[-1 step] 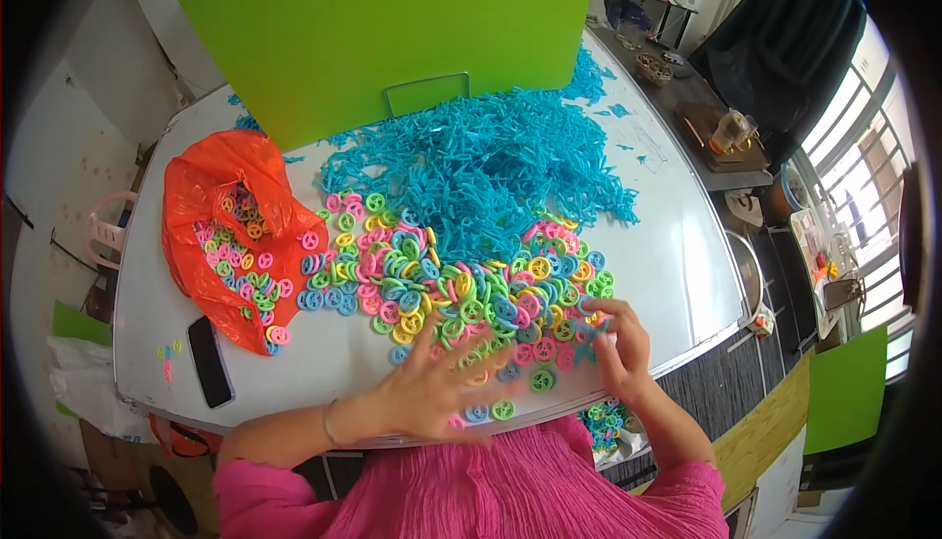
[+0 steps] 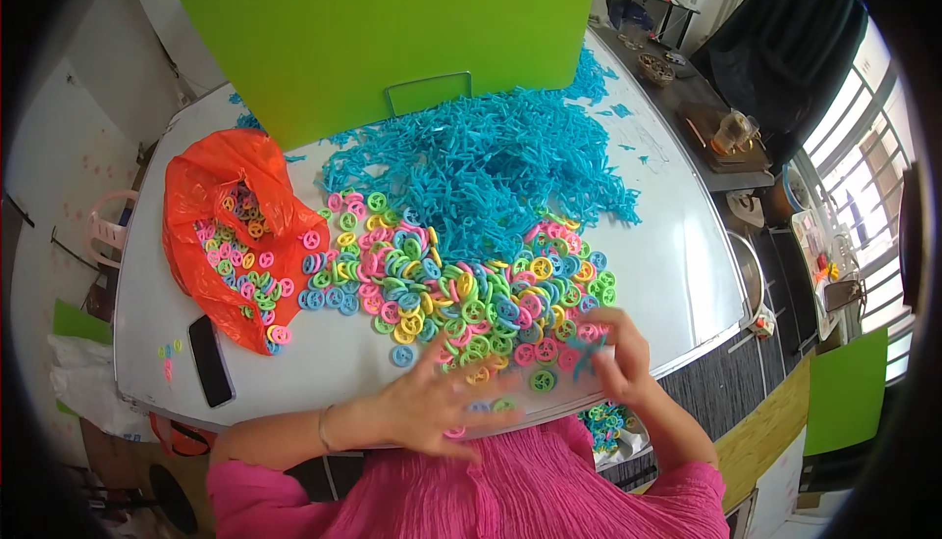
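Observation:
Near the front edge of the table, my left hand [image 2: 442, 400] is spread over a few loose plastic wheels, its fingers blurred by motion. It partly covers a blue wheel and a green wheel [image 2: 503, 406]. My right hand [image 2: 623, 355] pinches a small blue plastic piece [image 2: 586, 351] between thumb and fingers, at the right edge of the wheel heap. That heap of small wheels [image 2: 471, 315] is pink, green, yellow and blue. Behind it rises a big tangled pile of blue plastic pieces [image 2: 491, 161] like the held one.
On the left, an open red plastic bag [image 2: 186, 186] spills more wheels, with a dark phone [image 2: 210, 362] in front. A tall green panel with a metal handle [image 2: 383, 29] stands behind the blue pile. Below the table's right front edge, a bag of assembled-looking pieces [image 2: 603, 423] shows.
My left hand has moved slightly downward, over the loose wheels at the table edge. The blue piece in my right hand has tilted and shows more clearly.

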The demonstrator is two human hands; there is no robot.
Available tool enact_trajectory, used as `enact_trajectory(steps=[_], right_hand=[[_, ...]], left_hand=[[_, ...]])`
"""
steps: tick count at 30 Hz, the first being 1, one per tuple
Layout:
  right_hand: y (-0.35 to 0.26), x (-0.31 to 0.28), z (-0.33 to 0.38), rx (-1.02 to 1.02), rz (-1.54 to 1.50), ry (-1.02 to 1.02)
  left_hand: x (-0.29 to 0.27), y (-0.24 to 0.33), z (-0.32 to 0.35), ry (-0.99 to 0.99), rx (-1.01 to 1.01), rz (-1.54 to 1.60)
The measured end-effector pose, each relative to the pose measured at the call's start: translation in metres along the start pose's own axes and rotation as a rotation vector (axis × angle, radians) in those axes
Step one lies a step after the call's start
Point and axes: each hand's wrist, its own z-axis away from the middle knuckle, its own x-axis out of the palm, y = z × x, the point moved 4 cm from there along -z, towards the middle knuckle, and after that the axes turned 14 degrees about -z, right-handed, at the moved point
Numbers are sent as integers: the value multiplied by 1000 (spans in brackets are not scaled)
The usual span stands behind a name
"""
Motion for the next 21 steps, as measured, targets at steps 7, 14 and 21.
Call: enact_trajectory(steps=[7,14,21], right_hand=[[-9,50,0,103,-247,-591],[27,27,-38,487,-93,-392],[38,26,-63,629,-846,73]], left_hand=[[26,4,-1,-203,363,92],[24,-25,-41,-13,337,-37],[-20,-52,-49,495,49,-272]])
